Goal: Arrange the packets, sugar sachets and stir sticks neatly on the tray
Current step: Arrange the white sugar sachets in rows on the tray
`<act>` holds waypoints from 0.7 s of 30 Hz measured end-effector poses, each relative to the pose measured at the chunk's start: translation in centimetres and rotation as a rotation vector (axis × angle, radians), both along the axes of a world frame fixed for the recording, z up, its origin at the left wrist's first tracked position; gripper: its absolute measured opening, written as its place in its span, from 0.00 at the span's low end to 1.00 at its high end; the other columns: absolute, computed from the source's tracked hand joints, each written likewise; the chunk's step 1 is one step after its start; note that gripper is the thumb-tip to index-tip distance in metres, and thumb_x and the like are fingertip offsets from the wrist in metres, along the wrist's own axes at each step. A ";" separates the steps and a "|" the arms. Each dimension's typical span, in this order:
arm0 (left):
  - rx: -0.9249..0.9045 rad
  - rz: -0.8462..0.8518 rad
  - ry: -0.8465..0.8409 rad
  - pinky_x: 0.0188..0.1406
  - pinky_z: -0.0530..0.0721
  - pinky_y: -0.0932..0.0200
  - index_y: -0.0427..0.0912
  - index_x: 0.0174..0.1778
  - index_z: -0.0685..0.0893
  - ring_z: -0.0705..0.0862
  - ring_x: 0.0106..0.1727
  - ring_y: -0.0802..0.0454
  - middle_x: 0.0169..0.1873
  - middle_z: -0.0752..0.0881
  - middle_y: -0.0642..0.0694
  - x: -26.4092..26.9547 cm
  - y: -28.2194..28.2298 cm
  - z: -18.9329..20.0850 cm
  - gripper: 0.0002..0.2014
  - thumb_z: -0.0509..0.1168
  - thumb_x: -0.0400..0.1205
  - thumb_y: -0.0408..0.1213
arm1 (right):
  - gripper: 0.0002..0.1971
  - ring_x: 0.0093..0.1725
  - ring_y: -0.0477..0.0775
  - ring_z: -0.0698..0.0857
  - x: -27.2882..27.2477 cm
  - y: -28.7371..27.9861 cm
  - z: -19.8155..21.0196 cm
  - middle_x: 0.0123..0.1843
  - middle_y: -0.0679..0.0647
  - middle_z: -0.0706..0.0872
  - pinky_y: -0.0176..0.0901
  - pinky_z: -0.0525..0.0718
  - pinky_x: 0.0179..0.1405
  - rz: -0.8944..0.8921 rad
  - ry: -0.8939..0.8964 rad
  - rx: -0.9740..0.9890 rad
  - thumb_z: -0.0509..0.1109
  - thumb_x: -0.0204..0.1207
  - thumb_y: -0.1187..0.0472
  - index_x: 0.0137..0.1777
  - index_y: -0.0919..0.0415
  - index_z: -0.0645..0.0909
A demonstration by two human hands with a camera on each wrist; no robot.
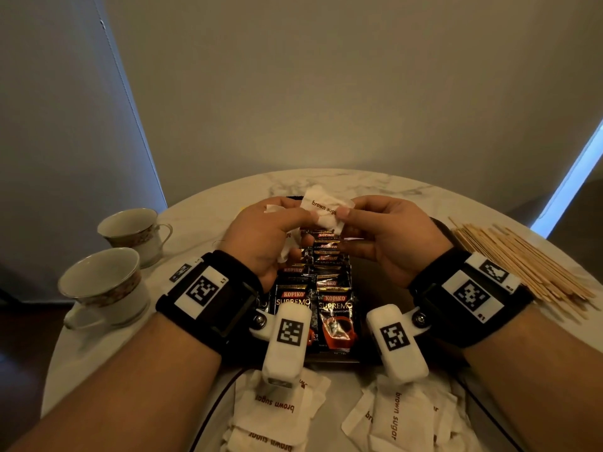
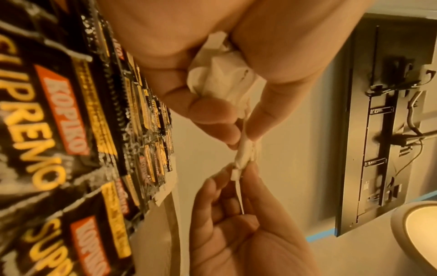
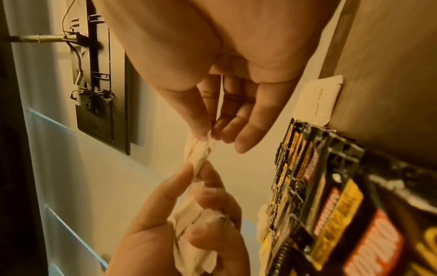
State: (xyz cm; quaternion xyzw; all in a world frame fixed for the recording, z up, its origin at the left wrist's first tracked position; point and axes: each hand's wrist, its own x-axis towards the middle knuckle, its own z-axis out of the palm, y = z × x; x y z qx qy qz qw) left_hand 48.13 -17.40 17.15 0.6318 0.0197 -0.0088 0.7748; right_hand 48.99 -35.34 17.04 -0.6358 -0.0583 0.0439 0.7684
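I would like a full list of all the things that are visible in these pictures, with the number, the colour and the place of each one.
tray: one, dark, middle of the table.
coffee packets: many, black with red and gold print, in two overlapping rows on the tray.
held sugar sachets: a few, white, above the tray between both hands.
loose sugar sachets: many, white, on the table's near edge.
stir sticks: many, pale wood, piled on the table right of the tray.
teacups: two, white with patterned rims, left on the table.
table: one, white marble.
left hand: grips several sachets.
right hand: pinches one sachet.
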 end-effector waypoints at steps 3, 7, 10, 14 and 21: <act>0.027 -0.008 -0.003 0.18 0.77 0.63 0.43 0.39 0.83 0.85 0.29 0.52 0.37 0.91 0.41 0.0 0.0 0.0 0.08 0.74 0.82 0.32 | 0.02 0.39 0.51 0.91 0.8 -0.1 0.3 0.46 0.59 0.93 0.43 0.91 0.37 -0.054 -0.016 0.040 0.75 0.78 0.69 0.49 0.64 0.87; -0.029 0.038 -0.001 0.20 0.80 0.62 0.40 0.45 0.86 0.86 0.30 0.52 0.37 0.90 0.43 0.0 0.4 0.4 0.02 0.72 0.84 0.33 | 0.04 0.29 0.46 0.85 3.9 -1.8 0.7 0.33 0.52 0.90 0.38 0.87 0.30 -0.225 0.011 0.040 0.75 0.79 0.70 0.46 0.62 0.85; -0.116 0.097 0.053 0.22 0.81 0.62 0.40 0.47 0.86 0.86 0.29 0.52 0.35 0.90 0.44 0.0 0.9 0.7 0.02 0.71 0.82 0.29 | 0.06 0.26 0.46 0.85 6.7 -3.8 -0.4 0.38 0.55 0.88 0.40 0.85 0.27 -0.322 0.161 -0.071 0.75 0.79 0.70 0.52 0.62 0.85; -0.150 0.138 0.078 0.23 0.82 0.61 0.39 0.49 0.86 0.86 0.29 0.52 0.35 0.89 0.43 0.3 1.2 0.7 0.03 0.71 0.81 0.29 | 0.05 0.23 0.49 0.81 8.9 -5.3 -2.5 0.34 0.58 0.87 0.44 0.84 0.42 -0.363 0.313 -0.364 0.78 0.76 0.70 0.50 0.67 0.87; -0.137 0.143 0.068 0.24 0.82 0.61 0.40 0.46 0.86 0.87 0.29 0.52 0.35 0.89 0.43 0.4 1.5 0.8 0.03 0.69 0.82 0.28 | 0.05 0.36 0.55 0.84 9.7 -4.9 -3.2 0.37 0.60 0.88 0.42 0.81 0.33 -0.263 0.376 -0.573 0.79 0.75 0.69 0.49 0.69 0.88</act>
